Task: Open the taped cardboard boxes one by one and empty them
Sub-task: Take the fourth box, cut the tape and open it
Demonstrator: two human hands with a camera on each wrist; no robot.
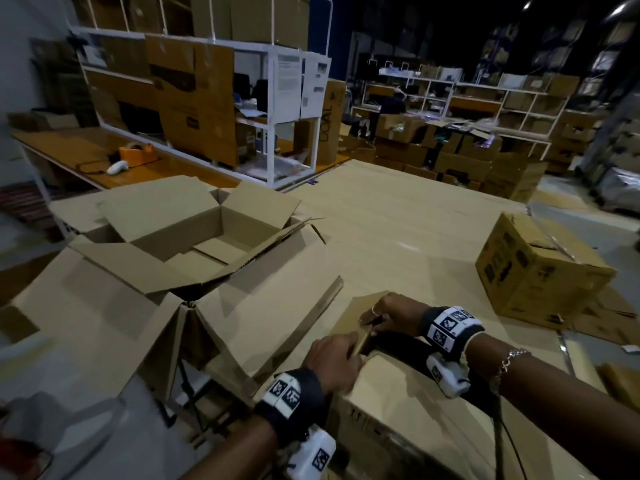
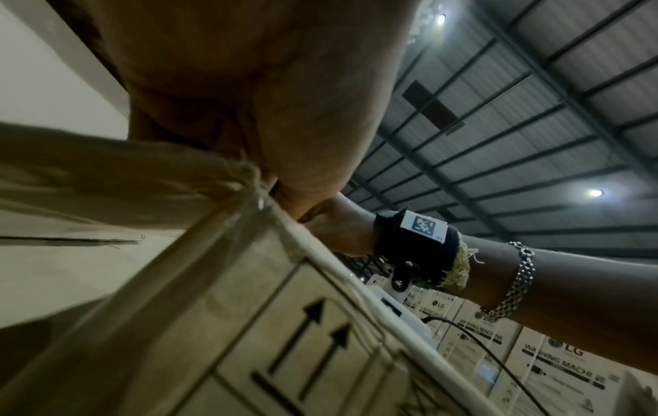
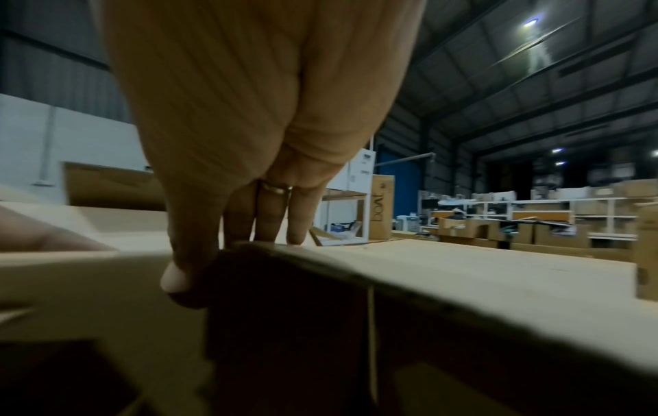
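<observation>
At the near edge of the desk [image 1: 398, 220], both hands are seen on one brown cardboard box [image 1: 408, 403] printed with black arrows on its side. Left hand [image 1: 334, 358]: fingers curled round the edge of a raised top flap [image 1: 367, 308], gripping it. Right hand [image 1: 393, 315]: fingers laid over the far side of the same flap, thumb below the edge in the right wrist view, so the flap is pinched; a ring is worn on one finger [image 3: 274, 219]. A dark gap is visible beneath the lifted flap; contents cannot be made out. Clear tape, frayed, is noted along the box corner in the left wrist view. Marker bands are strapped to both wrists; a silver chain bracelet [image 1: 509, 362] is worn on the right forearm.

Left of the hands, two large open cardboard boxes [image 1: 194, 244] stand with flaps spread. Further right, a closed printed cardboard box [image 1: 540, 275] sits tilted on the desk. Behind, white metal shelving [image 1: 270, 109] is stacked with cartons. An orange tape dispenser [image 1: 136, 152] rests on a side bench.
</observation>
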